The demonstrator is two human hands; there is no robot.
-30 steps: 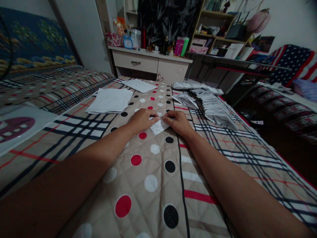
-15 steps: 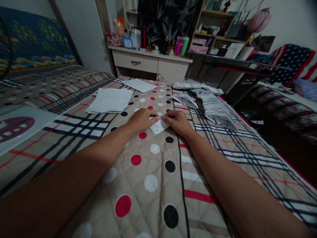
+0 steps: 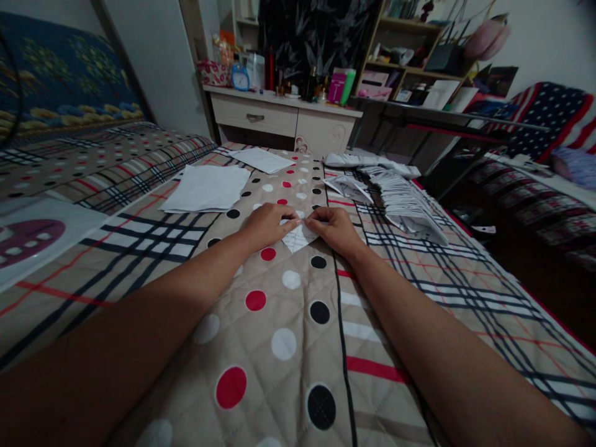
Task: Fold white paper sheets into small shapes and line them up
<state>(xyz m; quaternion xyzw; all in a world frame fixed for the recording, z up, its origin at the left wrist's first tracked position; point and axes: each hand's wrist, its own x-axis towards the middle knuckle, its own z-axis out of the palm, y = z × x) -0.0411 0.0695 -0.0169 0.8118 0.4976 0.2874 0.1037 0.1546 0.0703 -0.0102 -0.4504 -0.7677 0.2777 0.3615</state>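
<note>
A small white paper with faint writing (image 3: 299, 238) lies on the dotted quilt between my hands, its lower corner pointing toward me. My left hand (image 3: 270, 223) pinches its upper left part between thumb and fingers. From the other side my right hand (image 3: 334, 228) pinches the upper right part. Both sets of fingertips nearly meet over the paper and hide its top edge. To the left rests a stack of white sheets (image 3: 205, 188), with more white paper (image 3: 261, 160) behind it. At the right stands a row of folded white papers (image 3: 405, 202).
The patterned quilt (image 3: 284, 310) covers the bed. Another folded paper (image 3: 348, 188) lies near the row. A plastic bag with a purple print (image 3: 32, 236) is at the far left. A white dresser (image 3: 254, 115) stands beyond the bed, with a blue clock (image 3: 240, 77) on top.
</note>
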